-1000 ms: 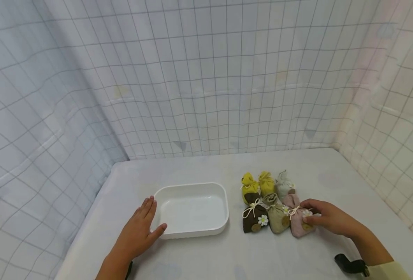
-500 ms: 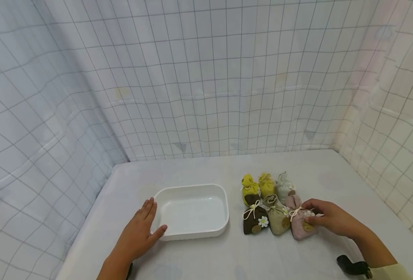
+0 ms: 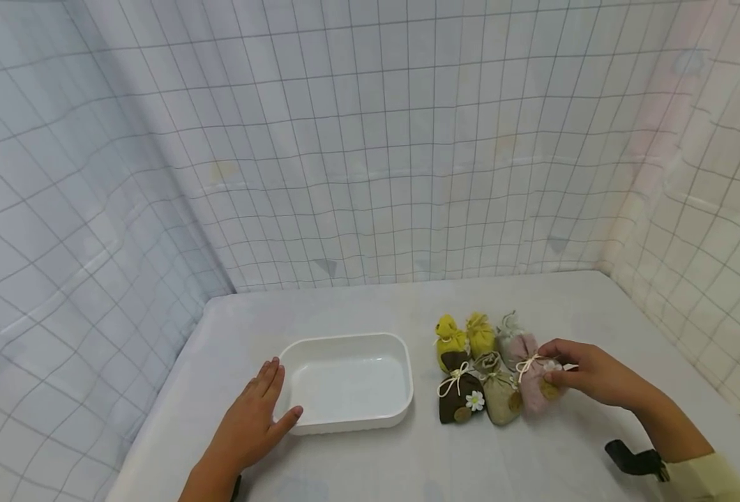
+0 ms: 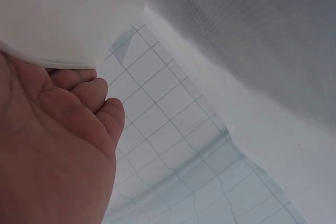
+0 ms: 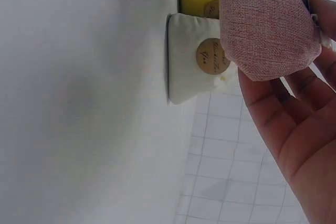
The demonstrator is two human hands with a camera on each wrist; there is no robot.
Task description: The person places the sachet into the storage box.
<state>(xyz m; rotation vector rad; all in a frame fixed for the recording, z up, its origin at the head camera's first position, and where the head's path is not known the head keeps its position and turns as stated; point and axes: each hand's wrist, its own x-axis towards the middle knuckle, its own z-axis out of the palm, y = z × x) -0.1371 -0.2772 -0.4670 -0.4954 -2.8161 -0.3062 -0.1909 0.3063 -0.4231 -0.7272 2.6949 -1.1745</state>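
My right hand pinches a pink drawstring pouch between thumb and fingers. In the right wrist view that pink pouch hangs above the table surface, its bottom facing the camera. My left hand lies with straight fingers against the left side of a white rectangular tray. The left wrist view has the left hand's fingers at the tray's underside edge. Beside the pink pouch are a khaki pouch and a dark brown pouch with a white flower.
Behind the front pouches stand two yellow pouches and a pale grey-white pouch with a round tag. All rest on a white-covered table. Grid-patterned curtains enclose the back and sides. Black straps sit at the wrists.
The pink pouch has come up off the table in my right hand, rising slightly. The left hand keeps its place at the tray. The view has shifted a little.
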